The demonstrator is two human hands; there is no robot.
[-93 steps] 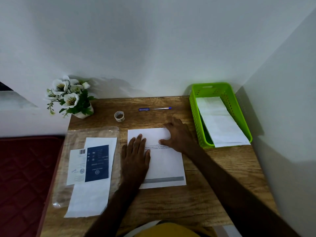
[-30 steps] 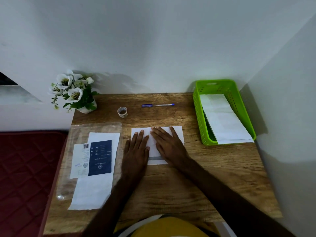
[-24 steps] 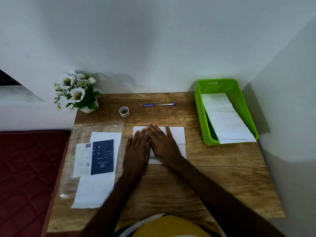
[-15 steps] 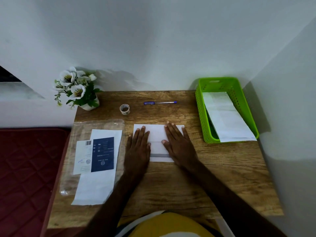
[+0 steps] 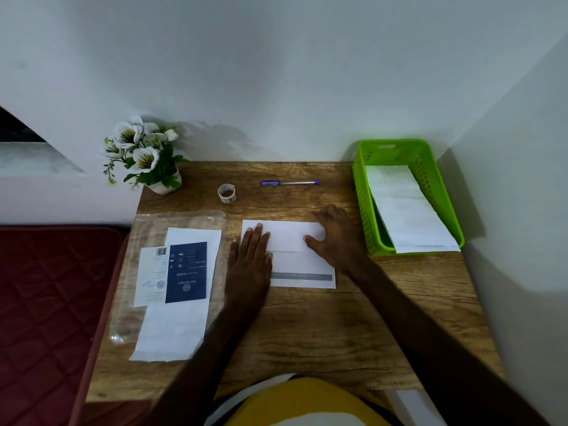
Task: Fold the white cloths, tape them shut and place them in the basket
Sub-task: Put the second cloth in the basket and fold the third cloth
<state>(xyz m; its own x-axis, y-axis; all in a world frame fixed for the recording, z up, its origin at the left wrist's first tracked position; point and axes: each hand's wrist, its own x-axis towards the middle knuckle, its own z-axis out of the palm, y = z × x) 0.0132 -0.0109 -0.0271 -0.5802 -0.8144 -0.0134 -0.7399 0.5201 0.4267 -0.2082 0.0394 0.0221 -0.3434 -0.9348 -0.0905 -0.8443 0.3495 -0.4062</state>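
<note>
Your left hand (image 5: 250,256) lies flat with straight fingers on the left end of the folded white cloth (image 5: 295,259), pressing it to the table (image 5: 307,327); your right hand (image 5: 336,238) rests on the right end, thumb spread onto the cloth and fingers loosely bent over the far right corner, pinching nothing that shows. The cloth sits at the middle of the frame, just above your forearms. It looks thin, stiff and paper-like: one flap is folded down from the far edge, its lip running straight across the middle, and a grey band crosses the near strip that is not yet covered.

By my reading, you are mid-fold on this piece. The near strip needs turning up, then taping and placing.

Left of centre, a clear plastic sleeve (image 5: 196,219) holds printed sheets, possibly more stock. Further up, the tape roll (image 5: 226,193) stands untouched beside a pen (image 5: 289,182), with a flower pot (image 5: 144,158) at upper left. At upper right, the green basket (image 5: 362,198) already holds one long folded white piece (image 5: 405,207), jutting over its near rim.
</note>
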